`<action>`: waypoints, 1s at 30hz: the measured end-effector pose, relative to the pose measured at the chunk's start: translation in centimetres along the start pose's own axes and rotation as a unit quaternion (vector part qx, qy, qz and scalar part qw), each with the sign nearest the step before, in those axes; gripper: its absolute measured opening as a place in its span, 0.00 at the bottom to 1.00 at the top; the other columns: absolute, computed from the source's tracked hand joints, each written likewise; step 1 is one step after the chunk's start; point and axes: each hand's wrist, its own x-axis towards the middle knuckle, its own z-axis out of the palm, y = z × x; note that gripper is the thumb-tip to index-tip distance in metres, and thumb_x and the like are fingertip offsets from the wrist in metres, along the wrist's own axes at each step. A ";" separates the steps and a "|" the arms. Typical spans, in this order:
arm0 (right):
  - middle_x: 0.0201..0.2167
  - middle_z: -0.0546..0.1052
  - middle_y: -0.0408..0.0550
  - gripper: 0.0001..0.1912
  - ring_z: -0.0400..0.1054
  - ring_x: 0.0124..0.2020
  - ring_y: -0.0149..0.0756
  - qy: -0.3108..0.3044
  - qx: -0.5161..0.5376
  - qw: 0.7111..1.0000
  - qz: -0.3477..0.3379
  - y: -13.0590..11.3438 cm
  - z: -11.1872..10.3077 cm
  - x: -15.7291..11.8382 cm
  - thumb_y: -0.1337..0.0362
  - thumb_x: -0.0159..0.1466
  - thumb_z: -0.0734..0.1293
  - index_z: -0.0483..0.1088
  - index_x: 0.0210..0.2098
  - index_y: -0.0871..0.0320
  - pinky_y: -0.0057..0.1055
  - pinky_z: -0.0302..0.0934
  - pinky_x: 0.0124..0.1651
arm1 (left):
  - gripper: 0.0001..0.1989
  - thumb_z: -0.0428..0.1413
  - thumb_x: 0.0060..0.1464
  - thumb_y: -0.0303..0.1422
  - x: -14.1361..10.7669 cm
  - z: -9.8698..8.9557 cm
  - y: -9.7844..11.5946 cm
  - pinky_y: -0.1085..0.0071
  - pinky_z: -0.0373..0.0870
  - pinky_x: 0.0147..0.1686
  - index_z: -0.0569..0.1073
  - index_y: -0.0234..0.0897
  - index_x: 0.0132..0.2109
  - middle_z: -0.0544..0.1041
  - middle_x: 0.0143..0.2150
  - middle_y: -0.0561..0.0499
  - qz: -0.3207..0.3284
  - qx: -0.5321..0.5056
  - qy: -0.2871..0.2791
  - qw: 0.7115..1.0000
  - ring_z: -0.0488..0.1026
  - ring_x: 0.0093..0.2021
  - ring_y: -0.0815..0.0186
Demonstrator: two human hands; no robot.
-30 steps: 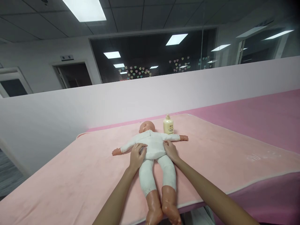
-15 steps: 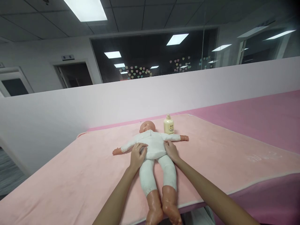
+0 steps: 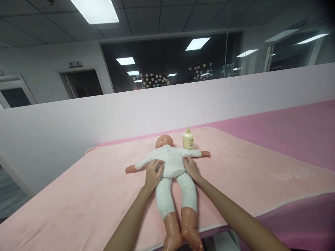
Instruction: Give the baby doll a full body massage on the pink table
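Observation:
A baby doll point(image 3: 171, 164) in a white cloth suit lies on its back, arms spread, with its feet toward me. Its head is turned to the left and its bare brown feet reach the near edge. My left hand point(image 3: 154, 172) grips the left side of its waist, fingers curved over the cloth and the thumb bent inward. On the opposite side, my right hand point(image 3: 192, 168) is closed against the waist, its fingertips partly hidden. A pale yellow pump bottle point(image 3: 188, 140) stands upright beside the doll's head, apart from both hands.
Under the doll a peach towel point(image 3: 86, 195) covers a pink padded surface point(image 3: 295, 122). A low white wall point(image 3: 146, 111) runs behind it, with a dark window point(image 3: 172, 59) bearing heart stickers above. The towel's near edge lies just below the doll's ankles.

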 end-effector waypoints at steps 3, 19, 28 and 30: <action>0.40 0.75 0.49 0.15 0.68 0.42 0.38 0.001 0.002 1.000 0.003 -0.1 0.0 0.0 0.57 0.60 0.54 0.67 0.39 0.56 0.32 0.58 0.44 | 0.09 0.48 0.56 0.31 0.0 0.0 0.0 0.63 0.62 0.46 0.73 0.40 0.38 0.74 0.38 0.51 0.001 0.003 0.001 1.000 0.68 0.43 0.63; 0.41 0.75 0.50 0.15 0.69 0.42 0.38 0.005 -0.008 1.000 0.008 -0.1 0.1 0.1 0.59 0.60 0.55 0.67 0.40 0.57 0.31 0.58 0.45 | 0.10 0.47 0.57 0.33 0.0 -0.1 0.0 0.63 0.63 0.46 0.73 0.40 0.39 0.74 0.38 0.50 0.009 0.004 0.003 1.000 0.69 0.43 0.62; 0.42 0.75 0.50 0.15 0.68 0.43 0.38 0.001 -0.014 1.000 0.003 -0.4 -0.1 -0.3 0.60 0.60 0.54 0.67 0.40 0.56 0.31 0.59 0.44 | 0.10 0.47 0.57 0.32 0.0 -0.2 0.2 0.62 0.63 0.47 0.73 0.40 0.39 0.74 0.39 0.50 0.005 0.007 0.000 1.000 0.69 0.43 0.62; 0.42 0.75 0.50 0.15 0.68 0.43 0.38 -0.002 -0.013 1.000 0.003 -0.3 -0.1 -0.3 0.60 0.60 0.54 0.67 0.41 0.56 0.32 0.59 0.45 | 0.10 0.47 0.57 0.32 -0.1 -0.1 0.1 0.62 0.63 0.46 0.73 0.40 0.39 0.74 0.39 0.50 0.005 0.008 0.002 1.000 0.69 0.43 0.62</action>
